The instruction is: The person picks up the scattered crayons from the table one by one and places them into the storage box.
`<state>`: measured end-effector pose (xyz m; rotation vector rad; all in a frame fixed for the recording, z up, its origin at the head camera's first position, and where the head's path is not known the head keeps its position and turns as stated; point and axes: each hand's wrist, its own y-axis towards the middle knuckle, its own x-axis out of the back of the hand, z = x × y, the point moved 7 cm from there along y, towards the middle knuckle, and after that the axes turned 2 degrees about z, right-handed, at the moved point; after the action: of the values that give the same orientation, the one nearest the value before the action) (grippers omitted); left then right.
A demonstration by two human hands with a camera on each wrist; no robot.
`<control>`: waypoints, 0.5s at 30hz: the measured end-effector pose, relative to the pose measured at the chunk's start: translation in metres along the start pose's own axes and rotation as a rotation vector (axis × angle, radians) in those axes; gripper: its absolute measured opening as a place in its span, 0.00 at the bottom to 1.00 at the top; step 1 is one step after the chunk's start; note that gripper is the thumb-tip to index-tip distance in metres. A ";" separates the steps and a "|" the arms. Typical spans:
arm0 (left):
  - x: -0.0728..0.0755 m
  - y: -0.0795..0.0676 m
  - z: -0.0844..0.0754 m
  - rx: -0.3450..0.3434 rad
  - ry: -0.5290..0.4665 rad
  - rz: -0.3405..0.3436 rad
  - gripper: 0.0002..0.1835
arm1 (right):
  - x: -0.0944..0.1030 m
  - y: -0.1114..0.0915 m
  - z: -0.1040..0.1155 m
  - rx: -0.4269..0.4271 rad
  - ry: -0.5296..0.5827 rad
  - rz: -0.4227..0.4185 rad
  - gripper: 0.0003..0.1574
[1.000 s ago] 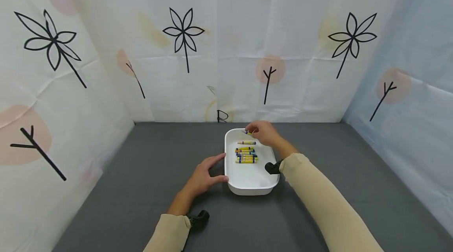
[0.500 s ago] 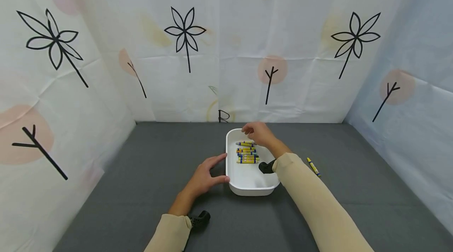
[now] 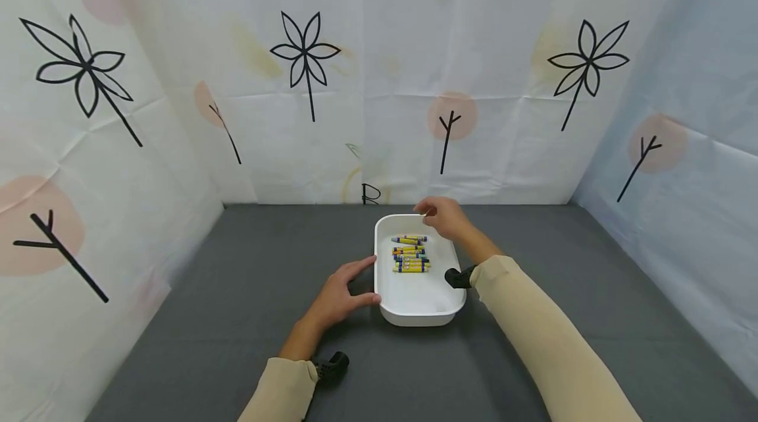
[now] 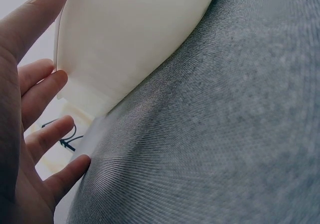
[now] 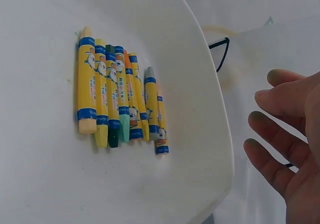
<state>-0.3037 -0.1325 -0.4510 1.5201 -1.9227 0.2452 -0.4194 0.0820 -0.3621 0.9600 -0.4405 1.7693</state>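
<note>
A white plastic tray holds several crayons in yellow wrappers with blue bands, lying side by side in a row. In the right wrist view the thick peach crayon lies at one end, and a grey crayon lies partly over another at the other end. My left hand has its thumb and fingers spread against the tray's left side, with fingertips at its wall. Over the tray's far right corner is my right hand. Its loosely bent fingers hold nothing.
Dark grey cloth covers the table around the tray. White printed fabric stands as walls at the back and both sides. My right sleeve crosses the table to the right of the tray.
The crayon that was in my right hand now lies in the tray beside another at the far end. My right hand has risen away with nothing in it; the left stays put.
</note>
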 end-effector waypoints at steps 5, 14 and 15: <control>0.000 -0.001 0.000 -0.001 0.003 -0.002 0.40 | 0.013 -0.006 -0.007 -0.024 0.046 -0.025 0.18; 0.001 0.000 0.000 0.012 -0.008 0.005 0.40 | 0.038 -0.026 -0.031 -0.062 0.096 -0.099 0.18; 0.001 0.000 0.001 0.010 -0.008 0.006 0.40 | 0.039 -0.029 -0.033 -0.055 0.096 -0.101 0.19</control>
<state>-0.3038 -0.1335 -0.4512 1.5241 -1.9347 0.2517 -0.4124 0.1402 -0.3562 0.8408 -0.3714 1.6949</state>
